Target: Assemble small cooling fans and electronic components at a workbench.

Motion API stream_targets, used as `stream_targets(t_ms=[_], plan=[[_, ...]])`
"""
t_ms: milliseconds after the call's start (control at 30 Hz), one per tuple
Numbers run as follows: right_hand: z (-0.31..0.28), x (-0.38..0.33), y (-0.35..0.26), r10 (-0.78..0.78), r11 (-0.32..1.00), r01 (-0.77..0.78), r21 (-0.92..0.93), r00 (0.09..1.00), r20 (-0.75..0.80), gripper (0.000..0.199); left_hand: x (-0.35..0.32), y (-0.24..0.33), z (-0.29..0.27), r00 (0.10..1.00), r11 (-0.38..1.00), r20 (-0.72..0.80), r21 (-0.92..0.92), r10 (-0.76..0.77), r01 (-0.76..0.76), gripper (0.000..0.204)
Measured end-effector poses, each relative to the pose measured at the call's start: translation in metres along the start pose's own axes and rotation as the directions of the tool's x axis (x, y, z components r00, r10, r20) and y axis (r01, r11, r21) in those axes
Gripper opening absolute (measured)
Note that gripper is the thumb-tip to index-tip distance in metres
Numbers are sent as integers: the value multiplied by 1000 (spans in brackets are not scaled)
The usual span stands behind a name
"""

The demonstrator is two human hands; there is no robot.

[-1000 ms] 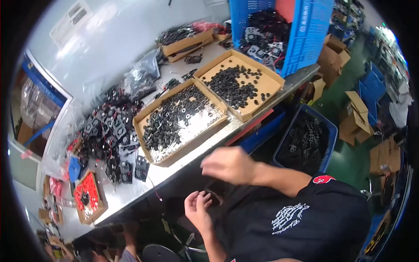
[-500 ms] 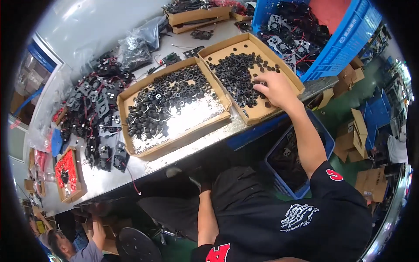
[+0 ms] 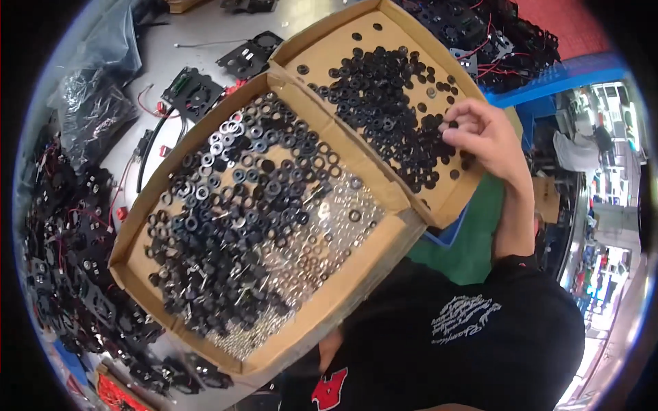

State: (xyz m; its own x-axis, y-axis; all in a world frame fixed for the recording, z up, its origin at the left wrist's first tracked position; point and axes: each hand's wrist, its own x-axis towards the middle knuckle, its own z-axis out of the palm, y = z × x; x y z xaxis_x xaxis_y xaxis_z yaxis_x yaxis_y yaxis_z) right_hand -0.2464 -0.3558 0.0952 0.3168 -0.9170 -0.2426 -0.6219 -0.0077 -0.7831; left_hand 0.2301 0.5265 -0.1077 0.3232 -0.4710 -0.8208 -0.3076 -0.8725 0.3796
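Head view: the right hand (image 3: 483,133) reaches over the near corner of the right tray (image 3: 327,56), a shallow cardboard tray, with its fingers (image 3: 458,118) curled and pinched down onto the heap of black rings (image 3: 384,109) lying there; whether a ring is actually caught between the fingertips cannot be told, since the pieces are too small. The rings lie directly under and to the left of the fingertips, filling the middle of that tray, with a few loose ones scattered toward its far wall. Just left of the hand, across a shared cardboard wall, sits the left tray (image 3: 140,212), larger, holding mixed black rings and silver washers (image 3: 274,233), the silver ones thickest toward its near corner. Beyond the hand, at the upper edge, a blue crate (image 3: 569,72) holds black fan parts with red wires (image 3: 507,48). Far to the left of the hand, past the left tray, more black fan units (image 3: 68,233) lie piled on the grey table (image 3: 205,27), with a clear bag (image 3: 96,103) above them. Below the hand, the forearm runs down to a black shirt (image 3: 473,342). The left hand is not seen.
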Motion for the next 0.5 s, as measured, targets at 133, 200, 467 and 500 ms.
stream_targets(t_ms=[133, 200, 467, 500], plan=[[16, -10, -9, -27, 989, 12, -148, 995, -99, 20, 43, -17, -48, 992, 993, -63, -52, -113, 110, 38], [4, -5, 10, -261, 892, 184, -413, 955, -140, 17, 68, -13, -55, 983, 990, -128, -68, -134, 126, 39], [14, -13, 28, -368, 909, 301, -289, 905, -215, 30, -37, -23, -95, 877, 940, -352, -216, -329, 266, 42], [10, -15, 29, -324, 927, 259, -272, 918, -228, 30, -43, -23, -92, 868, 984, -482, 57, -121, 169, 32]])
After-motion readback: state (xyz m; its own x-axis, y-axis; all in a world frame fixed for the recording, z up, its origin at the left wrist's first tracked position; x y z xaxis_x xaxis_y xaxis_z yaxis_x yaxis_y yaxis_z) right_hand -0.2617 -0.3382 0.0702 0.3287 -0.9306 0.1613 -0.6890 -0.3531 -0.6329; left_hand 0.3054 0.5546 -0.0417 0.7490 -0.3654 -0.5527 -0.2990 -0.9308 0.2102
